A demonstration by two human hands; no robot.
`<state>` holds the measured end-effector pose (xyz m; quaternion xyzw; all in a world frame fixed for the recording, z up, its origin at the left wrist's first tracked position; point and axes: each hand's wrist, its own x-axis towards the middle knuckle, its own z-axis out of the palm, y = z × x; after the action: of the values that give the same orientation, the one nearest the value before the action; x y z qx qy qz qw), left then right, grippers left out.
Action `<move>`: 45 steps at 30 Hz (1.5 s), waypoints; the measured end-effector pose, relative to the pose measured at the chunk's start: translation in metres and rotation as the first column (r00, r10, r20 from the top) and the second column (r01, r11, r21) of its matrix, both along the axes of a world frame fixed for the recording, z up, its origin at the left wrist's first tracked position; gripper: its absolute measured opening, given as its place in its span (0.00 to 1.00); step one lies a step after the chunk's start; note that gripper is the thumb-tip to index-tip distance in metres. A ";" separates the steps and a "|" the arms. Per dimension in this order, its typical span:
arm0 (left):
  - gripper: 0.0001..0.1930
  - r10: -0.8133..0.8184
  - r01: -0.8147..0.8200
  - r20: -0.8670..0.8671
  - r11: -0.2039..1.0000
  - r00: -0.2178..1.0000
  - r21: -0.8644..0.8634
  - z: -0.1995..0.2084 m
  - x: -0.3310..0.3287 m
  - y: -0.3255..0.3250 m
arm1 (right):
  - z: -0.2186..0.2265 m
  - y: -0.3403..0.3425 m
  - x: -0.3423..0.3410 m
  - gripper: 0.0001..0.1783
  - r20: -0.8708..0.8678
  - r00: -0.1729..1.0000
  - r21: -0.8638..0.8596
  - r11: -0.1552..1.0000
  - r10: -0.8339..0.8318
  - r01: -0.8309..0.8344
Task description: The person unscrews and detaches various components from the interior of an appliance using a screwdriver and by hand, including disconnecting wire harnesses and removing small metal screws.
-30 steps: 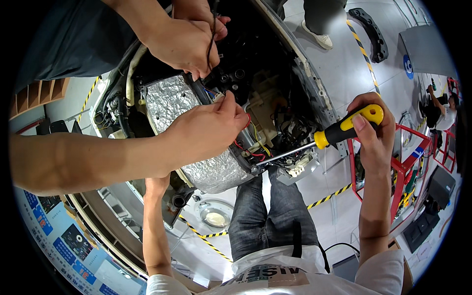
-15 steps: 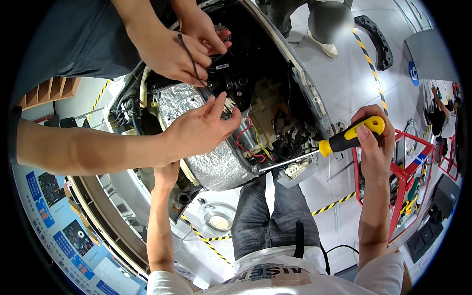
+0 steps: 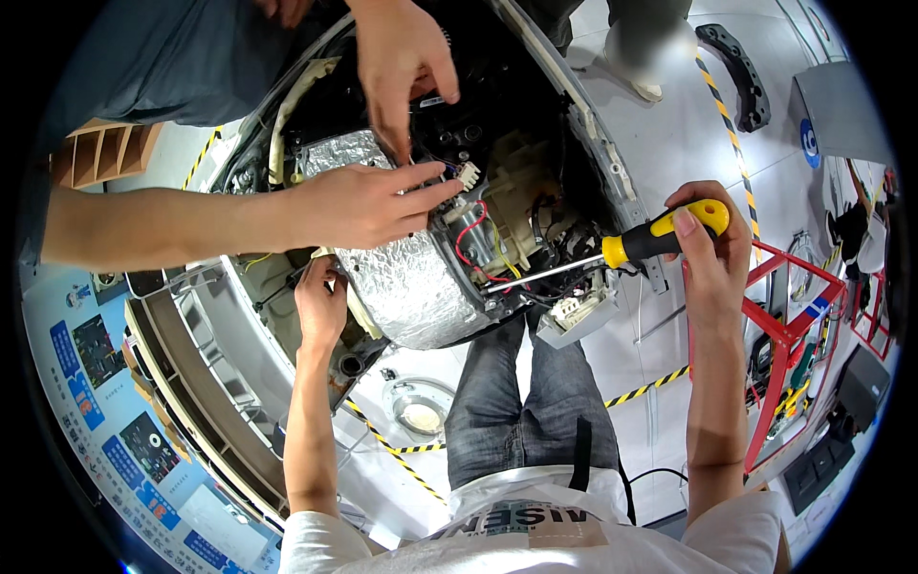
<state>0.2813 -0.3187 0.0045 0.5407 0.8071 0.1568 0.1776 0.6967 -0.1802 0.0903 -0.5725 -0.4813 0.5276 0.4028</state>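
My right hand [image 3: 712, 244] is closed around the handle of a yellow and black screwdriver [image 3: 660, 234]. Its long shaft points left, the tip at the edge of a foil-covered unit [image 3: 406, 277], near red and yellow wires [image 3: 469, 239]. My left hand [image 3: 321, 298] has its fingers curled at the cream left edge of that unit; the exact grip is partly hidden. A co-worker's forearm crosses from the left, and that hand [image 3: 373, 206] reaches over the foil to a white connector [image 3: 469, 177]. The co-worker's other hand [image 3: 402, 72] hangs just above, fingers pointing down.
The unit sits in an opened car-like frame whose metal rail [image 3: 593, 143] runs along the right. A small silver control box [image 3: 579, 320] with connectors lies near my legs. A red metal frame [image 3: 789, 325] stands at right. Striped tape [image 3: 650, 386] marks the floor.
The co-worker's upper hand has come down toward the foil, and the thin cable between those hands is no longer visible there. My left hand now shows more fully. The screwdriver stays in my right hand.
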 end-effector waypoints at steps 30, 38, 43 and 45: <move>0.12 -0.155 0.148 0.119 0.987 0.981 0.062 0.005 -0.010 0.002 | 0.031 -0.025 -0.032 0.15 0.238 0.962 0.176 0.980 -0.135 0.095; 0.14 -0.180 0.162 0.137 0.978 0.974 0.134 -0.002 -0.014 -0.001 | 0.035 -0.026 -0.028 0.16 0.290 0.951 0.213 0.976 -0.105 0.043; 0.14 -0.171 0.162 0.118 0.983 0.978 0.083 0.000 -0.014 -0.001 | 0.035 -0.025 -0.025 0.16 0.301 0.948 0.215 0.976 -0.106 0.040; 0.13 -0.136 0.129 0.134 0.990 0.982 0.060 0.002 -0.012 0.000 | 0.037 -0.025 -0.024 0.15 0.309 0.944 0.214 0.976 -0.111 0.045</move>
<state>0.2688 -0.3183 0.0061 0.5856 0.7508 0.2021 0.2290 0.6725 -0.2050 0.1271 -0.6246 -0.5686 0.3594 0.3968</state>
